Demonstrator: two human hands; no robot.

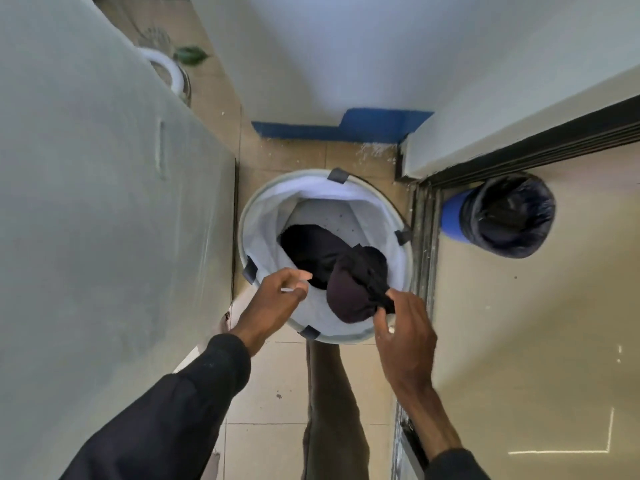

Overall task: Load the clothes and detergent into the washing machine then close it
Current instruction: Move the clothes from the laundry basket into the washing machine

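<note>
**Hands over the laundry basket, one dark garment pinched**

The person stands above a round laundry basket with a white liner, which sits on the tiled floor between a grey-white appliance side on the left and a sliding door track on the right.

The right hand is at the near right rim of the basket. Its fingertips pinch a bunched edge of a dark garment, and the garment hangs from this pinch over the inside of the liner, partly raised above the bottom. A second dark piece of clothing lies deeper in the basket, under and behind the first one. The two pieces touch each other.

The left hand is over the near left rim. Its fingers are loosely curled and a little apart, and they hold nothing; the fingertips are just beside the dark clothes but not on them. Both arms wear dark sleeves.

Beyond the door track, well apart from the basket, a blue bin with a black bag liner stands on the other floor. The washing machine opening cannot be seen from here, and neither can the detergent.
</note>
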